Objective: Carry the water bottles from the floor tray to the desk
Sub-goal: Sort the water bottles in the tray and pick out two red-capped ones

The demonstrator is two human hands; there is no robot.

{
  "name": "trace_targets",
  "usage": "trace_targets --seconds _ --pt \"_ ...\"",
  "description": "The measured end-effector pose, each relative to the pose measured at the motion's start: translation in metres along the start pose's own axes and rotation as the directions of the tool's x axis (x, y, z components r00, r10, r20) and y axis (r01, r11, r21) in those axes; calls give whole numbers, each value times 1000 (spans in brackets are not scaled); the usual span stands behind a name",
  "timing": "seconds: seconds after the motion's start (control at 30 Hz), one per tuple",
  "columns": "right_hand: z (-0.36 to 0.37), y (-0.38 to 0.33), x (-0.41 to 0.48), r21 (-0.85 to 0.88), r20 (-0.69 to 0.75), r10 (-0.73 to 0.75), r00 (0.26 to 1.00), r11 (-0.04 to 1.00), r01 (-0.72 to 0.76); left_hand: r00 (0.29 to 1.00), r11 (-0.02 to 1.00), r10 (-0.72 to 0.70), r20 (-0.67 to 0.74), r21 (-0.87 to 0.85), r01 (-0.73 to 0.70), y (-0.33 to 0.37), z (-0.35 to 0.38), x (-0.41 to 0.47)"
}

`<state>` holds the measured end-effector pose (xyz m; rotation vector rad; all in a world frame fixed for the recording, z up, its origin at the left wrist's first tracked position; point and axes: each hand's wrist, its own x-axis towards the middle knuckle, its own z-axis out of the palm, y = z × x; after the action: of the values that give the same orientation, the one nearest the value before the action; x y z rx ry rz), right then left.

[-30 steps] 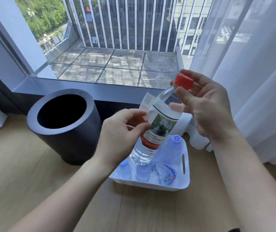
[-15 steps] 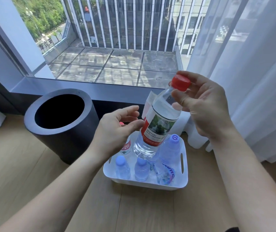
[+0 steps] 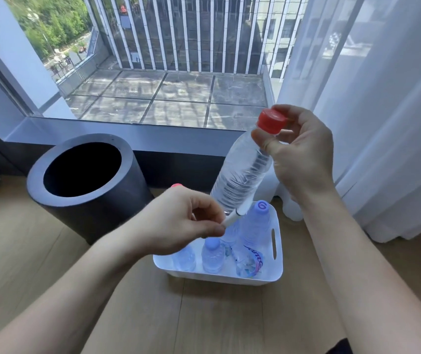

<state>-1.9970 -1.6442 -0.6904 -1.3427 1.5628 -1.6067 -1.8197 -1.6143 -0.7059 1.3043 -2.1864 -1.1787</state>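
Note:
My right hand (image 3: 304,159) grips a clear water bottle (image 3: 242,175) by its neck, just under the red cap (image 3: 272,121), and holds it tilted above the white floor tray (image 3: 229,278). The bottle's body shows bare ribbed plastic. My left hand (image 3: 178,221) pinches a white label strip (image 3: 232,218) that still hangs from the bottle's lower end. Several bottles with pale blue caps stand in the tray, among them a tall one (image 3: 261,213) and a small one (image 3: 213,254). A red cap (image 3: 177,185) peeks out behind my left hand.
A dark round bin (image 3: 89,190) with an open top stands on the wooden floor left of the tray. White sheer curtains (image 3: 383,123) hang at the right. A low window sill (image 3: 127,136) runs behind, and a white object (image 3: 291,208) sits by the tray's far corner.
The printed label has come off the bottle's body; my left hand moved down and now pinches its strip at the bottle's base. The bottle rose and tilted further right.

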Motion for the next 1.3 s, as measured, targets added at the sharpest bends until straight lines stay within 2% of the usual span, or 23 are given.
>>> trace_targets --seconds 0.1,0.27,0.4,0.47,0.57,0.67,0.77,0.83,1.07,1.17,1.3 --pt "2 2 -1 -20 -44 -3 999 1000 2 992 998 -27 126 52 20 1 0 -2" --pt "1 0 1 -66 -91 -38 995 997 32 978 990 -99 181 113 80 -4 -8 -4" --pt "-1 3 1 -64 -165 -33 986 998 22 898 975 -192 395 178 130 -4 -3 -8" --pt "-1 3 3 -85 -174 -29 984 996 15 916 971 -206 344 191 147 -8 -3 -8" --pt "-7 2 5 -119 -163 -57 985 992 38 967 968 -236 92 113 226 -21 -14 -1" --pt "-17 1 6 -168 -99 -81 992 984 64 961 949 -255 -109 161 270 -37 -17 4" --pt "-26 4 6 -221 -45 -85 995 972 73 948 941 -242 -205 190 281 -49 -7 10" --pt "-33 6 6 -240 -40 -83 996 968 71 951 939 -215 -222 219 263 -54 4 16" --pt "-53 6 7 -230 -107 -83 991 971 57 992 904 -83 -95 412 115 -63 63 44" --pt "-59 10 4 -234 -80 -74 994 971 53 995 882 -87 -50 461 100 -65 90 55" --pt "-65 14 1 -222 -76 -74 994 974 56 990 868 -128 -59 477 140 -69 122 63"
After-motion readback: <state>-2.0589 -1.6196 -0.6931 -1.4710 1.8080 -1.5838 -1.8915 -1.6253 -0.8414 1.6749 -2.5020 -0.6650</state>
